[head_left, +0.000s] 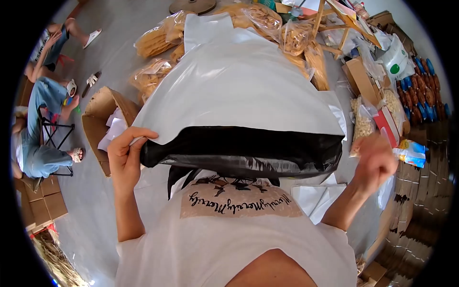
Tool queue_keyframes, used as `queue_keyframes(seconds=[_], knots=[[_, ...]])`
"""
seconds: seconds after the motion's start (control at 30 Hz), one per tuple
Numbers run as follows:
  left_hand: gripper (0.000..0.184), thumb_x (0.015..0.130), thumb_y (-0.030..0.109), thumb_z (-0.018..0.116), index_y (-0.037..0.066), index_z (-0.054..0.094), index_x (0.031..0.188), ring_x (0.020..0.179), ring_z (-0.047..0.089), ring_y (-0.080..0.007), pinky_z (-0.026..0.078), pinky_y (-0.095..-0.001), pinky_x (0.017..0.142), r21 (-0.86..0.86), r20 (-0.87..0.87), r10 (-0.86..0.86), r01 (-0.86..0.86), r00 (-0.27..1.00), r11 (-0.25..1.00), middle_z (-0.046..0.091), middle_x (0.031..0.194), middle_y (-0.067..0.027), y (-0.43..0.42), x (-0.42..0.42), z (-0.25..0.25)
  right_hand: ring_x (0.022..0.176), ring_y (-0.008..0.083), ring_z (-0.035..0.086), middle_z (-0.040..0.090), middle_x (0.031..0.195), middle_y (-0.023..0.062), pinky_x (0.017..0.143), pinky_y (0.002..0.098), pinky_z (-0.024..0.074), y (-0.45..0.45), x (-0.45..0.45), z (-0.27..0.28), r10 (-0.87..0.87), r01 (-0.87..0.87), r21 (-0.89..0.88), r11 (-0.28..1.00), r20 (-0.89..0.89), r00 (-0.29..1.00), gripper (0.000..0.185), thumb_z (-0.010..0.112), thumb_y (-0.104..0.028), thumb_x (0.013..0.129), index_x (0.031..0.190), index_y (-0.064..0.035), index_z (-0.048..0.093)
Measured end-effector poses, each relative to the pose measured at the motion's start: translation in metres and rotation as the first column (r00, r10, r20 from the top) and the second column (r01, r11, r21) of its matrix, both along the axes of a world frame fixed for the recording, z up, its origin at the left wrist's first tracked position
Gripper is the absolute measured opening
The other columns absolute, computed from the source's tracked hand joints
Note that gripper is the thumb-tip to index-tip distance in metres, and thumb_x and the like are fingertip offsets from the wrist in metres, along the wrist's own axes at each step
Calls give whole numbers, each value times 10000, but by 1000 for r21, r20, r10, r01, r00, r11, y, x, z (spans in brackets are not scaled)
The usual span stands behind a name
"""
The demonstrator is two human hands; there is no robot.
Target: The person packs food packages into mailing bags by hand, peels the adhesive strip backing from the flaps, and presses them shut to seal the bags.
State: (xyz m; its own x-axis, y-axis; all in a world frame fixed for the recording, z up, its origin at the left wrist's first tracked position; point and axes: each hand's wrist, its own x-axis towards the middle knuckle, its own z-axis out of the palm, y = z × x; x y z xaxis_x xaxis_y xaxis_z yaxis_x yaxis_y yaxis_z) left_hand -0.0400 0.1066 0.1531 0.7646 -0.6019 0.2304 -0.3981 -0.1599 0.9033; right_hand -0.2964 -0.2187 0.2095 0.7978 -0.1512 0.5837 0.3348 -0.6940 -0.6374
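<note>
A large white plastic mailing bag with a black lining is spread out in front of me. Its mouth gapes toward my body and shows the dark inside. My left hand is closed on the left corner of the mouth, thumb and fingers pinching the rim. My right hand is off to the right of the bag, apart from its right corner. Motion smears its fingers, so their state is unclear. Folded white bags lie below the right part of the mouth, near my right arm.
Clear bags of tan goods lie beyond the mailing bag. An open cardboard box stands at left, near two seated people. On the right are a wooden frame, a bag of pale pieces and stacked flat cardboard.
</note>
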Motion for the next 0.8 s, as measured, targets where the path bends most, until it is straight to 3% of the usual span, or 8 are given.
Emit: queue_keyframes(seconds=[0.07,0.27,0.33,0.4,0.47,0.6,0.73,0.8], knots=[[172,802,-77,428,-43,596,820,717,539,-108,402,-193,655,20,26,-91,90,996,996,597,777,-59,2,3,1,1136,272,455,495,1199,147,969,377,335,-7,14,-12,-582,583,40,811,-37,812,622,689,-52,592,1181,-31,491],[124,763,-61,499,-23,618,757,701,555,-142,422,-237,634,183,97,-279,258,956,949,606,772,-57,3,12,13,1339,248,86,200,1428,103,1063,402,129,7,77,-34,-339,313,-173,934,-146,929,497,522,-110,779,1262,-57,420],[133,773,-34,520,-18,608,871,737,554,-147,430,-251,652,26,-31,-499,499,866,866,600,859,-69,21,42,-1,1226,250,381,524,1204,85,1044,408,203,-2,81,-30,19,-249,-544,801,-394,919,242,483,-100,779,988,-84,605],[212,782,-7,541,-14,599,986,774,553,-153,437,-266,671,-171,-112,-698,678,707,715,594,946,-81,21,57,-22,1168,252,443,568,1131,73,1028,408,238,-9,79,-47,85,-250,-421,872,-371,925,196,487,-103,765,912,-85,616],[454,834,107,550,-1,413,1254,1029,502,-218,410,-319,840,-244,-49,111,-120,993,962,467,1212,-141,4,60,-45,1111,254,505,613,1058,62,1013,408,273,-13,75,-60,138,-245,-289,926,-347,928,161,491,-106,751,835,-87,627],[563,825,148,565,50,304,1314,1272,263,-256,236,-398,1016,-386,403,423,-268,812,883,273,1382,-144,-60,36,-88,1096,256,516,609,1061,63,994,427,307,-4,66,-60,114,-226,-313,922,-339,934,189,524,-92,708,860,-71,634],[340,759,187,587,18,593,1055,1254,328,-283,240,-415,1021,-65,751,-72,183,657,981,467,1260,-114,-54,27,-44,1099,270,510,605,1060,81,982,419,327,19,64,-34,98,-235,-393,889,-338,936,213,525,-73,713,897,-41,628],[193,709,194,612,9,627,766,1119,494,-288,294,-446,990,84,563,-526,589,638,804,617,1022,-105,-56,32,-41,1100,273,508,604,1059,89,975,416,337,28,58,-29,70,-229,-386,894,-383,921,219,526,-63,712,905,-28,624]])
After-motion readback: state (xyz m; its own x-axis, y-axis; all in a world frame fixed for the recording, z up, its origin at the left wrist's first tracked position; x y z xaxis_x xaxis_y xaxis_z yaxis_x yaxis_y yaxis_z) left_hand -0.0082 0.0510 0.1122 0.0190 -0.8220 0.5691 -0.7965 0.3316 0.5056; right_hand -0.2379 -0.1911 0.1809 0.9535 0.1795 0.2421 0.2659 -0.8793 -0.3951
